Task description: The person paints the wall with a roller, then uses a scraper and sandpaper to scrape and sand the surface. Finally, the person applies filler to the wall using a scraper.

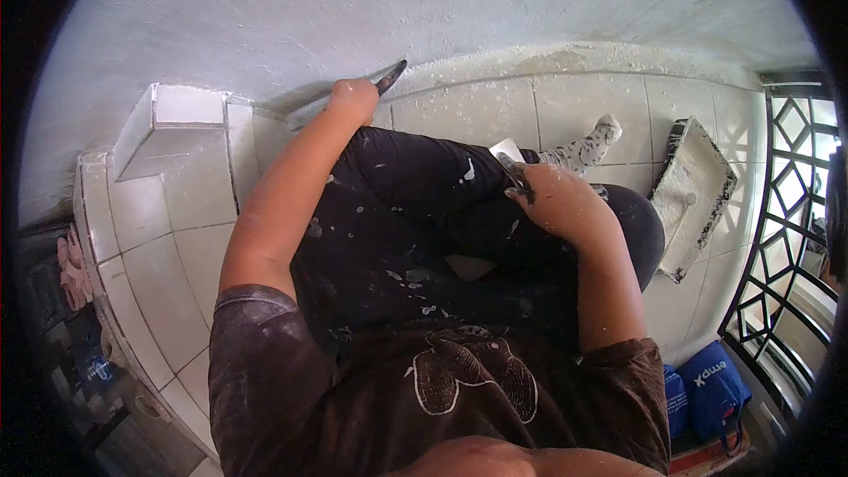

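Observation:
My left hand (353, 99) is closed around a dark-handled trowel (391, 77), held low along the wall (442, 9) near the floor. The hand hides most of that tool. Above my bent legs, my right hand (548, 196) grips a putty knife (506, 150) whose pale, flat blade points up and left. Dark smears mark the fingers of this hand. White splashes dot my black trousers (397, 212).
A paint tray (698, 194) coated in white, with a roller-like rod in it, lies on the tiled floor at right. Beyond it stands a black metal railing (777, 212). Blue bags (714, 389) sit at lower right. A tiled ledge (150, 203) rises at left.

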Demonstrator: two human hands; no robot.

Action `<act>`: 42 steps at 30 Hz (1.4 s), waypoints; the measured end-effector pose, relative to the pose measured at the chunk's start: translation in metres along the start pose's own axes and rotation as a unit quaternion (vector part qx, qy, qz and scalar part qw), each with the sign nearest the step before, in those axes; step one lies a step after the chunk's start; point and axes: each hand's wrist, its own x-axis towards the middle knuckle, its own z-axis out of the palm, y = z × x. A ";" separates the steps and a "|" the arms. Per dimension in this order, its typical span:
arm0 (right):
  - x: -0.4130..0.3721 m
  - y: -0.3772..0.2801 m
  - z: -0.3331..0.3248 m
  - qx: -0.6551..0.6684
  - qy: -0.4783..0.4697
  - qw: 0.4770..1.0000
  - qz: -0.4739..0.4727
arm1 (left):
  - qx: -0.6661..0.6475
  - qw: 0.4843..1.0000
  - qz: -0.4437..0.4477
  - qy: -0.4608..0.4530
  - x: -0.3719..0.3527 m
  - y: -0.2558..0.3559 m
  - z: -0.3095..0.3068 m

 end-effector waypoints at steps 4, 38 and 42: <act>-0.004 -0.006 -0.009 -0.002 -0.008 1.000 0.013 | -0.025 1.000 0.017 -0.006 -0.003 0.001 -0.006; -0.006 0.002 -0.002 0.003 0.018 1.000 -0.018 | -0.156 0.985 0.074 -0.023 -0.003 -0.003 -0.009; -0.005 0.005 0.001 0.018 0.028 0.999 -0.024 | -0.140 0.986 0.090 -0.020 -0.004 -0.007 -0.008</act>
